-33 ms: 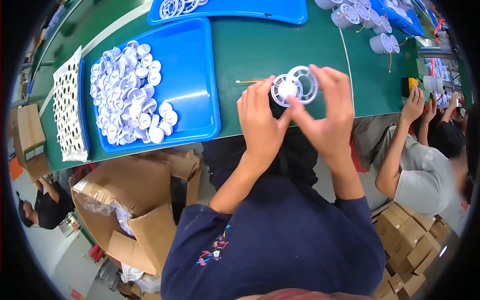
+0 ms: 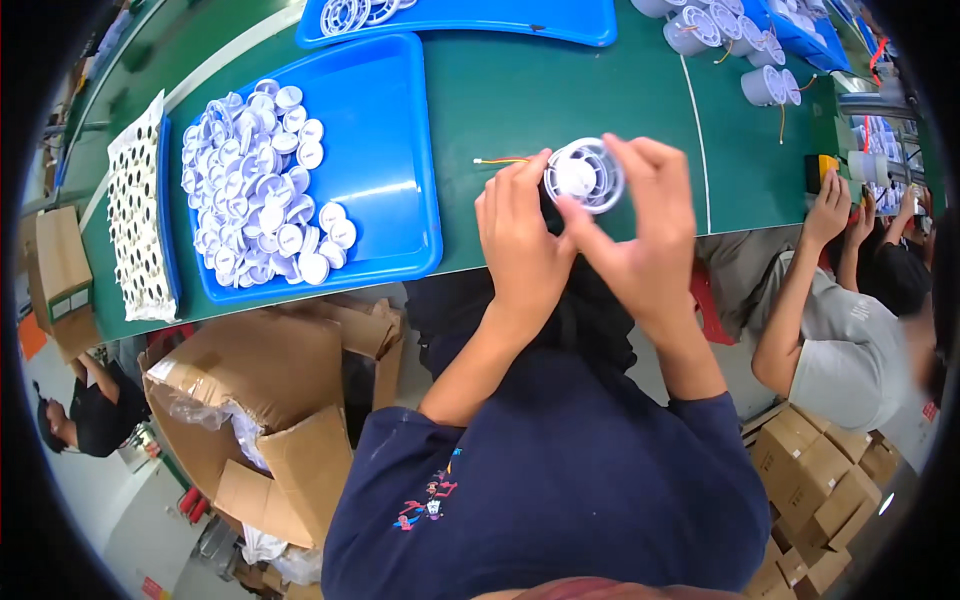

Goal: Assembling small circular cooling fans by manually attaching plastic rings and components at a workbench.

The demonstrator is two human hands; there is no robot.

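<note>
Over the near edge of the green table, my left hand point(image 2: 522, 235) is closed around a small round white fan point(image 2: 574, 178) with a pale hub in its middle. A thin red and yellow cable point(image 2: 503, 161) with a white plug sticks out to the left of it. My right hand point(image 2: 650, 235) pinches a white spoked ring point(image 2: 617, 185) between thumb and fingers. The ring overlaps the fan's face, shifted slightly to the right; whether the two touch is unclear. Fingers hide the fan's lower side.
To the left, a blue tray point(image 2: 385, 220) bears a heap of white round caps point(image 2: 255, 190). Beyond it lies a white sheet point(image 2: 140, 210) with black dots. Another blue tray point(image 2: 480, 25) with white rings is at the back. Several white cylinders point(image 2: 765, 87) stand right, near a co-worker point(image 2: 845, 340).
My right hand has brought the ring leftward, from beside the fan to mostly over its face. The left hand stays almost where it was.
</note>
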